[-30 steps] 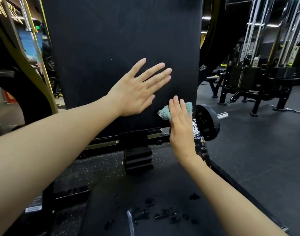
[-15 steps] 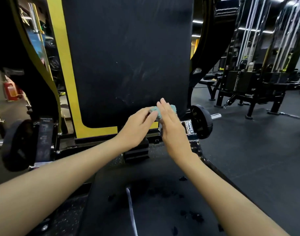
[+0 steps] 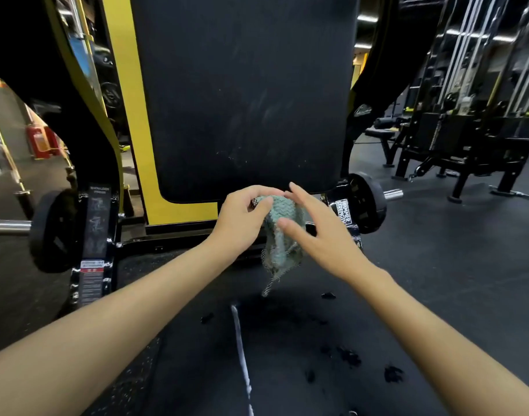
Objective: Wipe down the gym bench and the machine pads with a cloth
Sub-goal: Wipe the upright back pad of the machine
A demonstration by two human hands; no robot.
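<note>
A teal knitted cloth (image 3: 282, 232) hangs between my two hands, just below the bottom edge of the upright black back pad (image 3: 242, 94). My left hand (image 3: 242, 223) pinches its top left corner with curled fingers. My right hand (image 3: 320, 235) has its fingers spread and nearly straight, thumb and fingertips touching the cloth's right side. The black seat pad (image 3: 272, 349) lies under my arms, with worn torn patches and a white streak down its middle.
Yellow frame (image 3: 128, 109) borders the back pad on the left. Weight plates on bar ends stand at left (image 3: 53, 229) and right (image 3: 366, 202). A cable machine and another bench (image 3: 455, 136) fill the right background. Dark rubber floor (image 3: 455, 265) lies to the right.
My left hand left the back pad and came down to pinch the cloth. The cloth came off the pad and now hangs loosely unfolded between both hands, slightly lower.
</note>
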